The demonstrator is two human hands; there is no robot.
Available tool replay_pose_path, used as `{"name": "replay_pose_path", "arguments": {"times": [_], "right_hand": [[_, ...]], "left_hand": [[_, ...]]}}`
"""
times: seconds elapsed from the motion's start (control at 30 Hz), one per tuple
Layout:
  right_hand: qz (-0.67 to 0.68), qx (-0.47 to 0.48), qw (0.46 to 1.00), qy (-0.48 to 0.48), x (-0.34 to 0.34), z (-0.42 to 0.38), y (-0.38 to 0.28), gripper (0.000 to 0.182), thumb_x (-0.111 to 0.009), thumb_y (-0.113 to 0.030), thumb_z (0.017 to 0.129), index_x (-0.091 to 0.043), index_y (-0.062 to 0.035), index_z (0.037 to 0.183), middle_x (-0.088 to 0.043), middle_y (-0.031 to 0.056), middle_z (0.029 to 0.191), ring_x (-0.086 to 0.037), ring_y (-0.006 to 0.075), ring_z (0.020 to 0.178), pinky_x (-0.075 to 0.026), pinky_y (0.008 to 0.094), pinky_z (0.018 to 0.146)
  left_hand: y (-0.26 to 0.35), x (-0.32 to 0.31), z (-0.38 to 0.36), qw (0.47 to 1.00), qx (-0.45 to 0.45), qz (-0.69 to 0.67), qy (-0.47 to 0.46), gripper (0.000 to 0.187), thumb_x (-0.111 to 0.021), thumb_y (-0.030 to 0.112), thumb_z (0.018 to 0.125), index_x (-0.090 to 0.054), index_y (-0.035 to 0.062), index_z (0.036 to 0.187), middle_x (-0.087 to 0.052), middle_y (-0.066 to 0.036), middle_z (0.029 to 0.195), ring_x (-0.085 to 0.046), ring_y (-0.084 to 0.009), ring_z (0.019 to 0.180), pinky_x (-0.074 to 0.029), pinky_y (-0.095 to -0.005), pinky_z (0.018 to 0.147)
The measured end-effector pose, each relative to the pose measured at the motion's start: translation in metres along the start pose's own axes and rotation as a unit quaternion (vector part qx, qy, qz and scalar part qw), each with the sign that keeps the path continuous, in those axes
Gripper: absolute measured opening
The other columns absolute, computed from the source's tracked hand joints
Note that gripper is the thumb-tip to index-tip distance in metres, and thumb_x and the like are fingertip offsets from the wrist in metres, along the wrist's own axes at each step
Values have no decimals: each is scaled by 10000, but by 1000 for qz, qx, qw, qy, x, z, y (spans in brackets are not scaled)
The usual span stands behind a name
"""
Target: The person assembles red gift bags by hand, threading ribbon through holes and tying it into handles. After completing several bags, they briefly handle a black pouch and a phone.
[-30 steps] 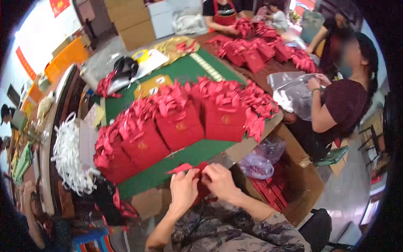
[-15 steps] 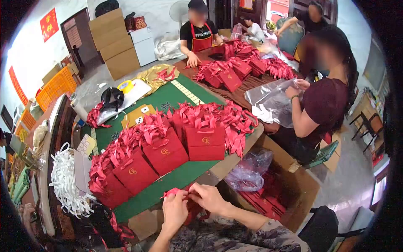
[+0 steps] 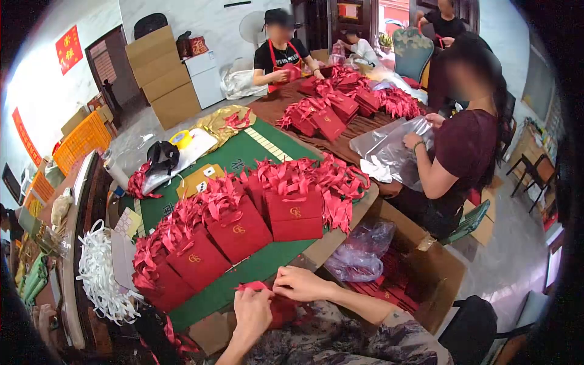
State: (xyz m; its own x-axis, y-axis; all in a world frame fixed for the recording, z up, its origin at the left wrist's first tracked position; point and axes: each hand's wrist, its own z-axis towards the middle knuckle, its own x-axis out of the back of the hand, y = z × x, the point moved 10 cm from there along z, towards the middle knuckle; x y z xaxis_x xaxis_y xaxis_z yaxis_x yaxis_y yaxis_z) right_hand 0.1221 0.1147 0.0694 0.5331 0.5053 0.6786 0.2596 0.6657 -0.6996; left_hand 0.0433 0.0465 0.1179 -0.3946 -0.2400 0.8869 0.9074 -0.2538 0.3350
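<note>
My left hand [image 3: 252, 308] is closed in a pinch on a red ribbon [image 3: 254, 285], low in the view near my lap. Close beside it, my right hand [image 3: 299, 284] has its thumb and fingers pressed together at the same ribbon. Below the hands a red bag [image 3: 281, 311] shows in part, mostly hidden by my hands and forearm. Just ahead, rows of red gift bags [image 3: 240, 230] with gold letters and ribbon handles stand upright on a green table [image 3: 250, 265].
White ribbons [image 3: 104, 277] hang in a heap at left. An open cardboard box [image 3: 449, 298] at right holds red bags and clear plastic. Across the brown-covered table [image 3: 267, 111] lie more red bags [image 3: 328, 121]. One person [image 3: 465, 131] handles a clear plastic bag [image 3: 389, 143]; others work behind.
My hands stay together at the ribbon with little movement. Across the table, the person in the red apron has raised a hand holding something red. The person at the upper right has straightened up.
</note>
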Motion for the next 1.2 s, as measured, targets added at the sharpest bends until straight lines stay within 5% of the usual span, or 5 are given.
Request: {"name": "replay_pose_path", "arguments": {"times": [0.27,0.8,0.87,0.93,1.2], "right_hand": [[112,17,982,-149,-8,13,12,286,-649,-298,933,-714,-27,868,-609,119,859,-604,274,869,-481,379,781],[215,-106,959,153,0,23,42,254,-703,-284,903,-641,-38,910,-541,94,897,-583,239,798,-476,353,732],[156,-135,961,185,19,11,21,316,-726,-349,897,-620,-55,942,-529,90,945,-586,232,808,-479,362,730],[13,-46,964,262,36,-3,-10,404,-776,-428,827,-610,-76,938,-524,76,955,-565,279,889,-463,414,767],[-6,8,988,152,3,-7,-29,221,-699,-289,894,-597,-93,903,-579,79,911,-570,293,931,-432,422,775]], "left_hand": [[12,-3,1,997,-55,57,0,174,-621,59,762,-643,120,924,-645,-53,797,-577,-265,861,-410,-424,845],[-35,8,4,990,83,-107,39,158,-793,180,782,-657,102,795,-671,-48,708,-644,-225,681,-414,-384,782],[-49,17,7,985,82,-121,90,163,-780,117,780,-639,37,761,-681,-98,681,-691,-256,627,-513,-350,610],[-76,9,0,968,175,-154,93,169,-772,203,803,-650,88,793,-677,-59,699,-663,-255,686,-402,-396,763],[-83,-2,-1,949,206,-222,84,173,-767,209,815,-657,76,796,-693,-70,736,-678,-240,725,-425,-396,755]]}}
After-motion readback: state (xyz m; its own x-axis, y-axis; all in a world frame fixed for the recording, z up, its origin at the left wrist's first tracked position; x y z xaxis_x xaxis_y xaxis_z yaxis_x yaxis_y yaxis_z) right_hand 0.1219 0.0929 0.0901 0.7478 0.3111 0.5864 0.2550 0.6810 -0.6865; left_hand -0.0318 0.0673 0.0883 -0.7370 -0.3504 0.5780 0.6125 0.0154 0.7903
